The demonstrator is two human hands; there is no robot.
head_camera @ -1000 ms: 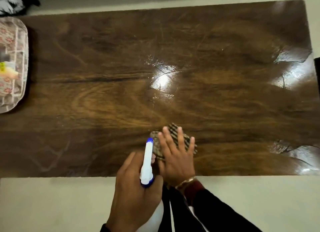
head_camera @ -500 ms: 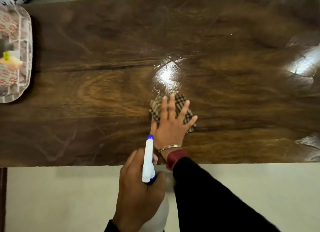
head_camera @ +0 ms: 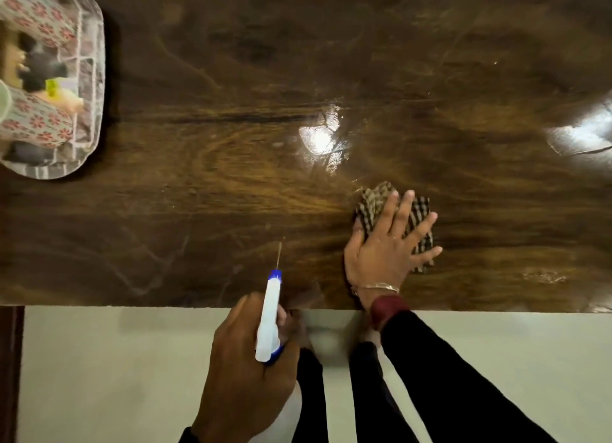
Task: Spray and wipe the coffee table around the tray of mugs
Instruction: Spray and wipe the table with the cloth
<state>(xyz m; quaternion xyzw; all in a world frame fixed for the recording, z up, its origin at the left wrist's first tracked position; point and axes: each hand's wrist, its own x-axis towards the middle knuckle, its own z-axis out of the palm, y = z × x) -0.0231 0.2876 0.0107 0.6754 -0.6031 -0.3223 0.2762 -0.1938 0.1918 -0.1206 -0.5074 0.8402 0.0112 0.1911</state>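
Glossy dark wood of the coffee table (head_camera: 231, 184) fills the view, with the clear tray (head_camera: 94, 88) of floral mugs (head_camera: 39, 124) at its far left edge. Near the front edge, the left hand (head_camera: 245, 376) wraps closed around a white spray bottle (head_camera: 270, 316), while the right hand (head_camera: 384, 254), fingers spread flat, presses a checked cloth (head_camera: 374, 204) onto the tabletop.

— What does the person wear on the right arm?
— A black sleeve (head_camera: 463, 376), long, with a dark red cuff (head_camera: 389, 307) showing at its end. At the wrist there is a thin gold-coloured bangle (head_camera: 377, 287).
— And on the left arm?
— Only a small piece of dark sleeve (head_camera: 186, 436) is visible at the wrist.
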